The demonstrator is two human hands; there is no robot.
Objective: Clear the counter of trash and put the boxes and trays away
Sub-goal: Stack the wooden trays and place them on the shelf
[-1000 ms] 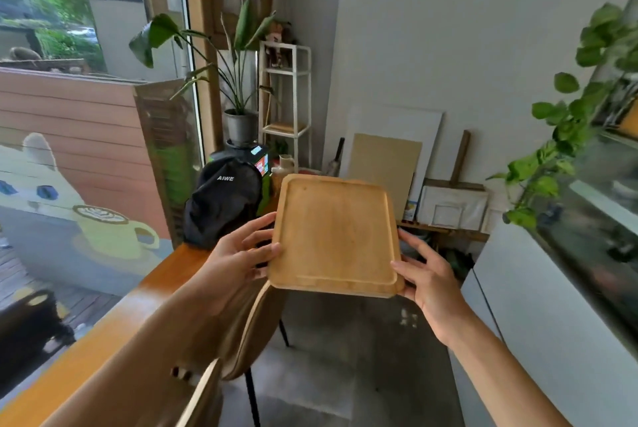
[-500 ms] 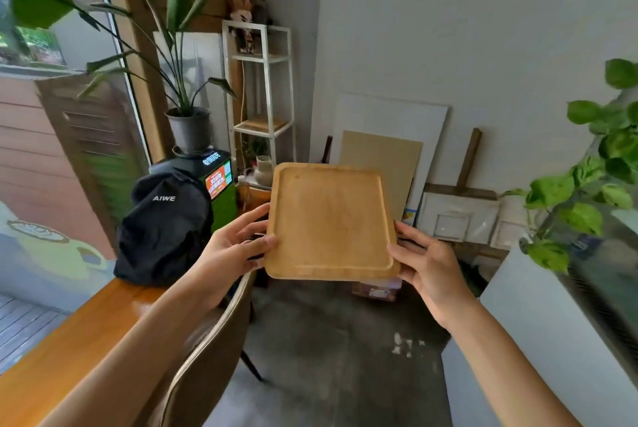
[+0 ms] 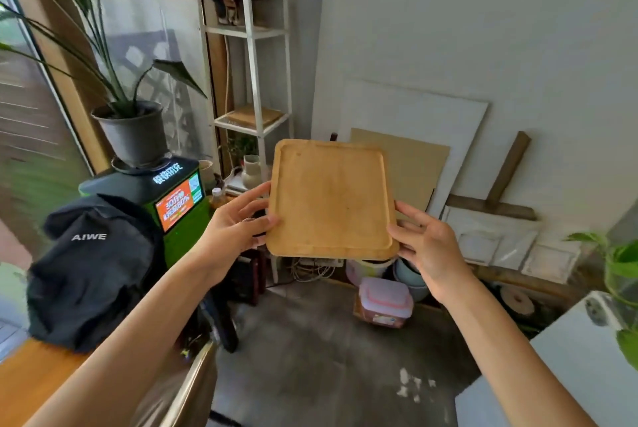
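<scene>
Up ahead, a big white board leans on the wall, with a brown board leaning in front of it. To the left stands a tall white shelf. A black bag sits on the wooden counter, beside a green machine with a bright screen. A gray pot with a long-leafed plant stands on top of that machine. The wooden tray is up in the air in the middle, above the gray floor, tipped so its inside faces the person. The left hand grips the tray's left edge with its fingers curled around it. The right hand holds the right edge near the bottom corner, fingers spread. Lower down, a small pink-lidded box rests on the floor.
</scene>
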